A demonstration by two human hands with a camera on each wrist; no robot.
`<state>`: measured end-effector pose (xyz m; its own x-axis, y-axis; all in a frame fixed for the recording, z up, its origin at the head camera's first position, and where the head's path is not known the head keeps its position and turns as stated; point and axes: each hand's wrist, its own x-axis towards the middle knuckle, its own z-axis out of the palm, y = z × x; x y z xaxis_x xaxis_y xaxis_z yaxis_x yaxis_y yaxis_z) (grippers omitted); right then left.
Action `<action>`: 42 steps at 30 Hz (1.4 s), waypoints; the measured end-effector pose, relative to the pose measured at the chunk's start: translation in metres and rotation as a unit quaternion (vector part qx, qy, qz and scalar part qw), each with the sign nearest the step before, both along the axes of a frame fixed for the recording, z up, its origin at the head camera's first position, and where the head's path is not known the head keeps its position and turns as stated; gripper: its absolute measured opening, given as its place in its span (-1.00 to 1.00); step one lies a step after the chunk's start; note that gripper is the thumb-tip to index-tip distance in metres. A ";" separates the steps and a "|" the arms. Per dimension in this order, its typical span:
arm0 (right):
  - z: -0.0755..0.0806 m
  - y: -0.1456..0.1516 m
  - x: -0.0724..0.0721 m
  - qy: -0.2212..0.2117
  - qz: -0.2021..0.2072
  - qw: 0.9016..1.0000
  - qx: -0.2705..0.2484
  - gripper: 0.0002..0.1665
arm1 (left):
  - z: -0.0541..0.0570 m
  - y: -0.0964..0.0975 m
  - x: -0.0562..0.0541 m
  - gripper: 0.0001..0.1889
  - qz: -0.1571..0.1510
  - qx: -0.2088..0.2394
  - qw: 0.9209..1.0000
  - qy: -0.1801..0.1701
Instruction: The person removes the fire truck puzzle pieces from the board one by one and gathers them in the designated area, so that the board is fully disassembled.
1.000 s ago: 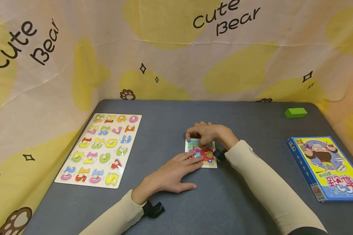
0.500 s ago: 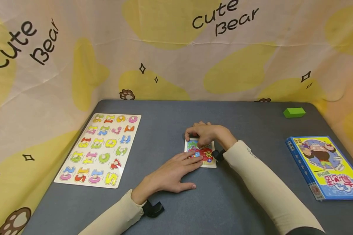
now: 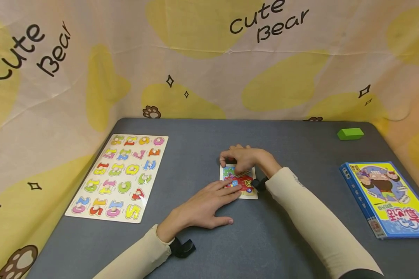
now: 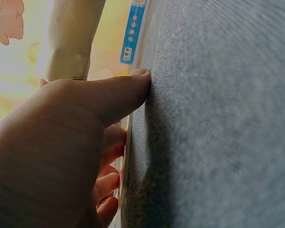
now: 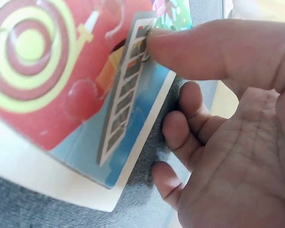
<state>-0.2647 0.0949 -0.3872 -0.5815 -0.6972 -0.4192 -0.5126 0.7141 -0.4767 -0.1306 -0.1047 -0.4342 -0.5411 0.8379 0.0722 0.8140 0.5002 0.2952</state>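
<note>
My left hand (image 3: 211, 205) lies flat with its fingertips on the near left part of a small picture puzzle board (image 3: 253, 193), its thumb stretched out on the table. On this board is a red fire engine picture, partly covered by the fingers. From the far side my right hand (image 3: 246, 159) reaches over the board with bent fingers. Its thumb is at one end of a narrow puzzle piece (image 5: 123, 95) with a ladder print, which sits tilted over the blue part of the picture. The right index fingertip is at the board's far left corner in the head view.
A white number puzzle board (image 3: 120, 178) lies at the left of the grey table (image 3: 195, 143). On the right are a blue and yellow box (image 3: 389, 199) and, farther back, a green block (image 3: 350, 134). A patterned cloth (image 3: 195, 58) hangs behind.
</note>
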 end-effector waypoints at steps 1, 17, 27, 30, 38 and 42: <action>-0.001 0.002 0.000 0.000 0.002 1.000 -0.007 -0.55 | 0.000 0.000 0.000 -0.23 0.000 0.001 1.000 -0.001; -0.025 0.035 0.006 0.017 -0.022 0.986 -0.164 -0.46 | 0.000 -0.002 0.000 -0.21 0.008 0.000 1.000 -0.017; -0.033 0.038 0.013 0.041 -0.033 0.981 -0.187 -0.48 | -0.001 -0.001 -0.001 -0.21 0.007 -0.003 1.000 -0.019; -0.035 0.038 0.014 0.045 -0.036 0.980 -0.193 -0.49 | -0.001 -0.001 -0.001 -0.21 0.006 -0.002 1.000 -0.020; -0.036 0.038 0.018 0.045 -0.045 0.976 -0.208 -0.49 | -0.002 -0.001 -0.001 -0.21 0.006 -0.007 1.000 -0.024; -0.037 0.038 0.020 0.055 -0.048 0.973 -0.220 -0.51 | -0.001 0.000 -0.001 -0.20 0.006 -0.008 1.000 -0.029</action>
